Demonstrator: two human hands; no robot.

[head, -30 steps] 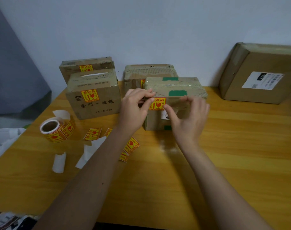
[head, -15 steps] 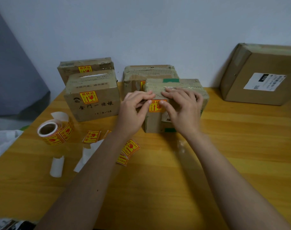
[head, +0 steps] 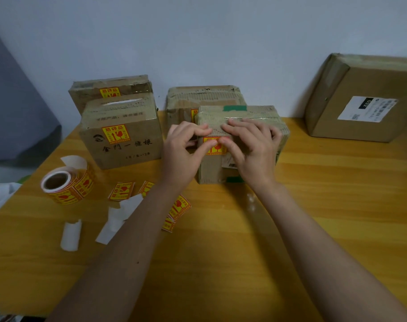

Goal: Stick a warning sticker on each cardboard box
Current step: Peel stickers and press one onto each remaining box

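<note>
**Both hands press a sticker onto the near box**

The left hand [head: 183, 149] and right hand [head: 251, 147] meet on the front face of a small cardboard box [head: 211, 170] standing on the wooden desk [head: 314, 205]. Their thumbs press flat on a yellow-and-red warning sticker [head: 215, 148] near the box's top edge, while the other fingers curl over the top; neither hand grips anything. The sticker is mostly covered, so whether it lies fully flat cannot be told.

Left of this box stands a printed box [head: 121, 133] bearing its own sticker, with another stickered box [head: 109, 91] just behind it. A fourth box [head: 204, 98] sits behind the one being handled. A larger box [head: 365, 101] with a white shipping label leans against the wall at far right, well apart.

On the desk at left lie a sticker roll [head: 65, 184], loose stickers [head: 121, 190] and white backing scraps [head: 71, 234].
</note>
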